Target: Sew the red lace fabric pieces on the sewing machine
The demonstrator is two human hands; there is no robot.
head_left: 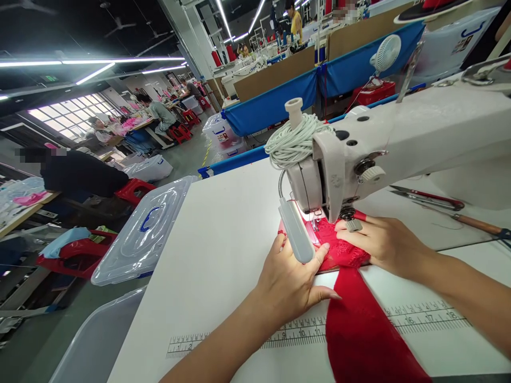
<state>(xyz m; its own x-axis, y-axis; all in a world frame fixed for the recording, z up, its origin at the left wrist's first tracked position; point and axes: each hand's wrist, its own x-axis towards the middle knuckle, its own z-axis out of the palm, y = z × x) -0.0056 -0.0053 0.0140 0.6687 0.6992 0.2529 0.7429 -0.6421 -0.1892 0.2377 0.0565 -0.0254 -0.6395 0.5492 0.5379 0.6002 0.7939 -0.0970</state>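
Note:
A red lace fabric piece (339,247) lies under the needle area of a white sewing machine (419,127). Its plain red cloth tail (363,330) hangs toward me across the table. My left hand (289,271) rests flat on the lace's left side, fingers spread and thumb stretched out. A grey lamp (297,231) hides part of those fingers and lights the stitching spot. On the right, my right hand (385,244) has its fingers bent over the bunched lace, gripping it; a tension knob hides some fingertips. Something red covers one of its fingertips.
Red-handled scissors (429,197) and a wooden-handled tool (479,223) lie right of the machine. A printed ruler (295,335) runs along the white tabletop (191,255). Pale cord (295,138) is coiled on the machine head. A lidded plastic bin (147,229) stands left.

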